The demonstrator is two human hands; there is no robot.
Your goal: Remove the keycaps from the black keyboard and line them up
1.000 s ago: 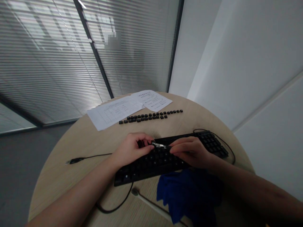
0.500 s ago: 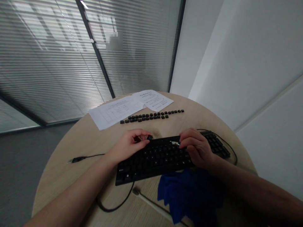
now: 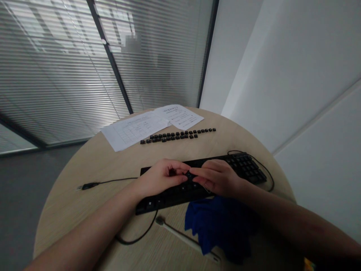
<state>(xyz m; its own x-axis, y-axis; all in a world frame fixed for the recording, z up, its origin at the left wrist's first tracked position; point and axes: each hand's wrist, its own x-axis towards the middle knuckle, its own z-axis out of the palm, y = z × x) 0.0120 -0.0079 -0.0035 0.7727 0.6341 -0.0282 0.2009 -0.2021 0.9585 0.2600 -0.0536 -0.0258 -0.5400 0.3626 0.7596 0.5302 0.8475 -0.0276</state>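
Note:
A black keyboard lies across the round wooden table, partly covered by both hands. My left hand is over its middle, thumb and fingers pinching a small black keycap. From the right, my right hand meets it, its fingertips at the same keycap. A thin light-coloured item shows under the right hand's fingers, too small to make out. Beyond the keyboard, several loose black keycaps sit in two rows.
Printed papers lie at the table's far side. A blue cloth and a brush with a pale handle are in front of the keyboard. A USB plug rests at left; a cable loops at right.
My right hand has moved left along the keyboard to meet my left hand. My left hand, with the keycap, has shifted slightly right and down. The view has shifted a little.

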